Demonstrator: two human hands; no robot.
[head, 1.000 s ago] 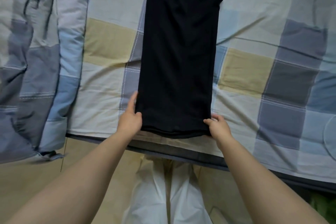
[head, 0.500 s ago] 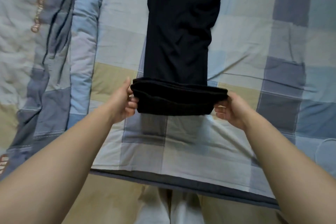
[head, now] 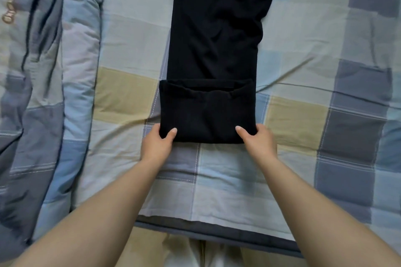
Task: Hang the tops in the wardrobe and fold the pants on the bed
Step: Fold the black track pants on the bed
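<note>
Presently listed, one pair of black pants (head: 217, 39), laid lengthwise on the bed (head: 227, 180) and running from the top edge of the view down toward the person; the two legs lie one over the other in a single long strip. Lower end: turned up over the strip in a flat rectangular fold (head: 206, 112), its upper edge slightly puckered, its near edge straight and lying across a yellow, a grey and a pale blue square of the cover. Left hand (head: 158, 143): at the near left corner of the fold, thumb on top of the cloth and the other fingers tucked beneath it, so the corner is pinched. Right hand (head: 258, 141): at the near right corner, thumb likewise on top, remaining fingers under or beside the edge and mostly hidden; it grips that corner. Both forearms bare, reaching in from the bottom of the view and well apart. Bed cover: a checked sheet (head: 303, 115) in pale blue, grey-blue, cream and yellow squares with white stitched lines, creased in a few long wrinkles to the right of the pants. One padded quilt (head: 43, 93) in blue, grey and lilac panels, bunched lengthwise along the left side of the bed, beside the pants but not touching them; lettering near its upper left is too blurred to read. Dark mattress edge (head: 217, 232) along the near side, with tan floor (head: 147, 249) and the person's pale trouser legs (head: 208, 256) below it.
</note>
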